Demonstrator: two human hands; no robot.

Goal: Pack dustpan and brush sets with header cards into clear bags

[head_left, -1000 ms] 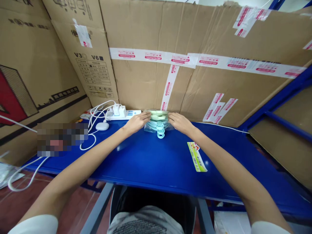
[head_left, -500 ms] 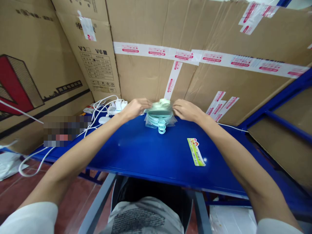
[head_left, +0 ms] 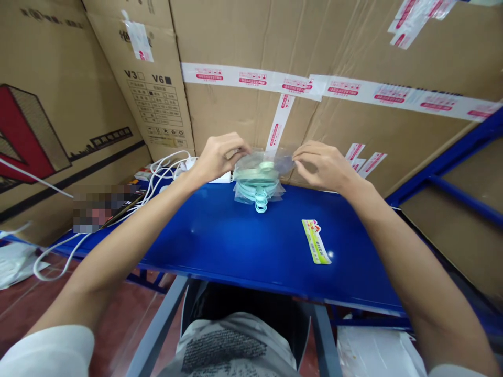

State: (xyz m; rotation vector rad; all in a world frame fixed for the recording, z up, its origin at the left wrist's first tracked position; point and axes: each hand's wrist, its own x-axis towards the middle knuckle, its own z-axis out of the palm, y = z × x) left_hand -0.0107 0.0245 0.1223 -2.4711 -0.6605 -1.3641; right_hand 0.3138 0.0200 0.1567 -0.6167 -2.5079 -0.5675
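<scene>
Two hands, left hand and right hand, each pinch one clear plastic bag of mint-green rings at the far middle of the blue table. One yellow label lies nearer right. Cardboard boxes stand behind.

A blue metal shelf board carries the things. Near its far edge sits a clear plastic bag of pale green hangers, its lower part resting on the board. To the right of it lies a narrow yellow-green printed label, flat and well apart from the bag. At the far left lie a white power strip and loose white cables; one cable hangs over the left edge.
</scene>
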